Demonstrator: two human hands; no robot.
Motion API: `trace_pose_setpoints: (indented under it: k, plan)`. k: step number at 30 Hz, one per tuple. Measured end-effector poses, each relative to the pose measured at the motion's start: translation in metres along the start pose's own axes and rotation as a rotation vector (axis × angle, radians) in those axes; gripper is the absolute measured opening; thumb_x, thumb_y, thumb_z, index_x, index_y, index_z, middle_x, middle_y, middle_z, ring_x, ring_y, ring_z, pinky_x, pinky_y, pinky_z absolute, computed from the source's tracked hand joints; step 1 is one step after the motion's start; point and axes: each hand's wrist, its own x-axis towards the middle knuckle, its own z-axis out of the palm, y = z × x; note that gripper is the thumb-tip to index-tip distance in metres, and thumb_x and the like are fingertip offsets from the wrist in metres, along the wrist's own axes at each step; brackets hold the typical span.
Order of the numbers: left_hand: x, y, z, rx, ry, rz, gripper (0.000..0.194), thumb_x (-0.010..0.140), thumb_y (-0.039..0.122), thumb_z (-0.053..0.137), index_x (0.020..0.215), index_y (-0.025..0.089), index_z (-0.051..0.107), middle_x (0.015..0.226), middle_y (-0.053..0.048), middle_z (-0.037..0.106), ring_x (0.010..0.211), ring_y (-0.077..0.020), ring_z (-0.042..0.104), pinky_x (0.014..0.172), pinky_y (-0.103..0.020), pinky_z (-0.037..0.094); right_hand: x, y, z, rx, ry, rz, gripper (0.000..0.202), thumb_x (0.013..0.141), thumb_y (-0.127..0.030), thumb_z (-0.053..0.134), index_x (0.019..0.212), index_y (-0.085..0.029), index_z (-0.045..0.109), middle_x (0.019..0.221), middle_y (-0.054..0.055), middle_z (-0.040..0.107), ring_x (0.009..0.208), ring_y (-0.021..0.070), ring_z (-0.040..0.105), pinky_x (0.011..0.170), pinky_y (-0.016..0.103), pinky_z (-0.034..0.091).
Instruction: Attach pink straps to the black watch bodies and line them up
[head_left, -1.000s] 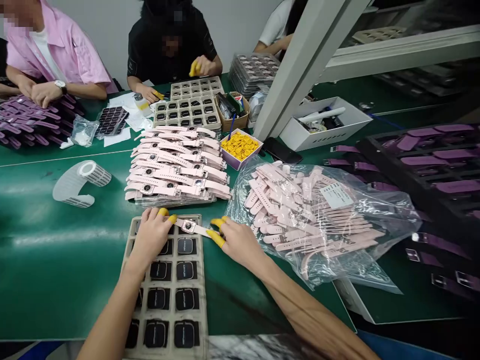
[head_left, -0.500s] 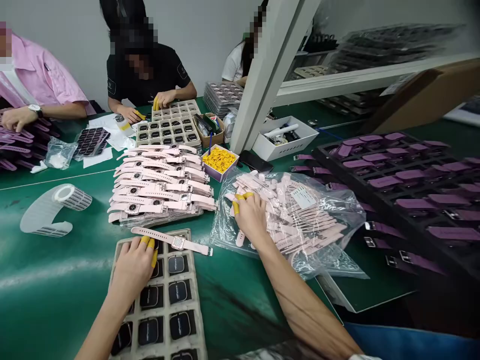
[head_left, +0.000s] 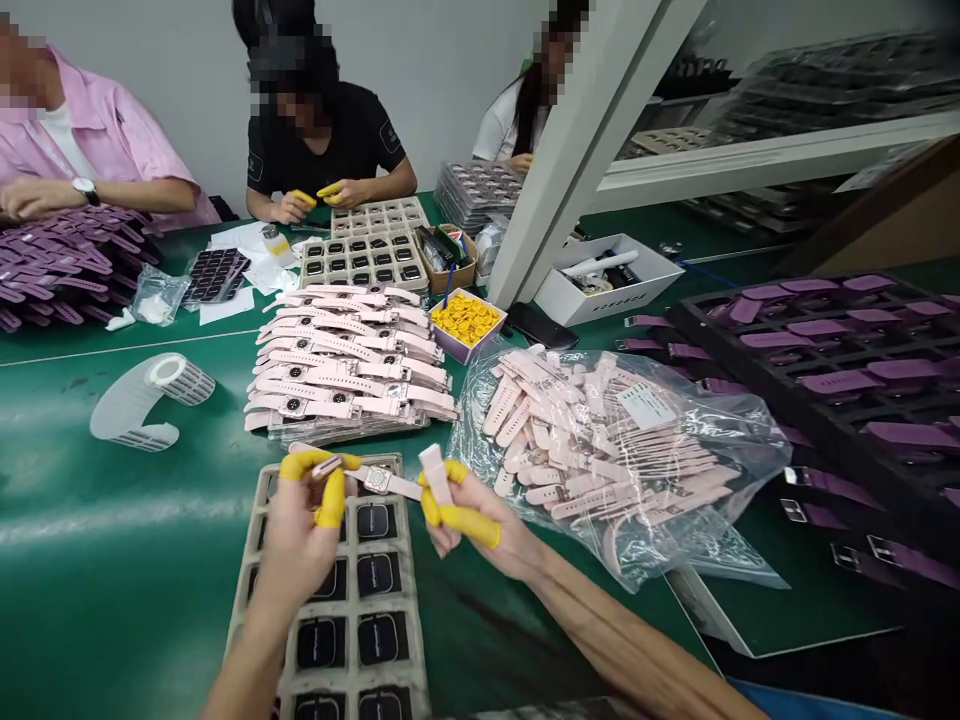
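My left hand [head_left: 300,525], with yellow finger cots, pinches a small watch case [head_left: 328,466] seen edge-on above the tray. Between the yellow-covered fingers of my right hand [head_left: 480,522] is a pale pink watch strap [head_left: 434,472], its free end pointing up. Under both hands lies a beige compartment tray [head_left: 417,625] of dark square watch cases. Across the tray's far end rests a pink watch [head_left: 377,480] with straps on both sides, partly hidden by my left fingers. A clear plastic bag [head_left: 761,430] full of loose pink straps lies right of my right hand.
Beyond the tray, pink watches [head_left: 345,370] are stacked. Yellow finger cots fill a small box [head_left: 469,325] beside a white post [head_left: 570,150]. A label roll [head_left: 150,400] lies left. A black tray [head_left: 697,350] of purple-strapped watches stands right. Co-workers sit opposite.
My right hand has come out of the strap bag leftwards, now with a strap. My left hand has lifted off the tray with a watch case. The view has shifted slightly.
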Motion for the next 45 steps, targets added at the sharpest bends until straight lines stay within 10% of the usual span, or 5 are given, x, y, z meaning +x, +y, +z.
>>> trace_pose_setpoints:
  k: [6,11,31,38,45]
  plan:
    - [-0.002,-0.006,0.065,-0.215,-0.188,0.22,0.036,0.098,0.016,0.045,0.134,0.022,0.046,0.121,-0.011,0.067,0.103,-0.0192,0.068,0.09,-0.038,0.059,0.002,0.022,0.022,0.055,0.04,0.119,0.03,0.093,-0.058,0.063,0.097,-0.029,0.055,0.056,-0.007,0.051,0.05,0.0154,0.044,0.057,0.032,0.043]
    - [-0.003,-0.014,0.053,-0.052,-0.318,0.395,0.049,0.098,0.011,0.043,0.144,0.025,0.049,0.137,-0.012,0.062,0.129,-0.0253,0.059,0.107,-0.044,0.051,0.003,0.026,0.015,0.042,0.02,0.116,0.033,0.096,-0.055,0.061,0.099,-0.023,0.054,0.055,-0.008,0.052,0.045,0.011,0.04,0.047,0.024,0.033]
    - [-0.002,-0.01,0.046,0.309,-0.339,0.494,0.047,0.096,0.017,0.049,0.143,0.015,0.048,0.124,-0.017,0.059,0.118,-0.0306,0.056,0.102,-0.048,0.052,0.007,0.017,0.014,0.199,0.183,0.246,0.034,0.091,-0.051,0.069,0.086,-0.021,0.054,0.05,-0.011,0.042,0.041,0.0057,0.027,0.042,0.02,0.022]
    - [-0.002,-0.005,0.038,0.02,-0.401,0.376,0.047,0.102,0.018,0.044,0.149,0.022,0.046,0.133,-0.015,0.061,0.124,-0.0265,0.059,0.108,-0.045,0.051,0.007,0.016,0.012,0.181,0.129,0.2,0.033,0.093,-0.052,0.066,0.091,-0.02,0.055,0.049,-0.011,0.045,0.039,0.006,0.029,0.04,0.019,0.027]
    - [-0.006,-0.005,0.055,-0.364,-0.114,0.047,0.019,0.092,0.034,0.073,0.105,0.022,0.071,0.108,-0.01,0.073,0.101,-0.0229,0.071,0.091,-0.037,0.059,0.004,0.024,0.012,0.047,0.132,0.172,0.036,0.098,-0.056,0.057,0.104,-0.021,0.054,0.057,-0.009,0.049,0.044,0.0088,0.04,0.047,0.022,0.037]
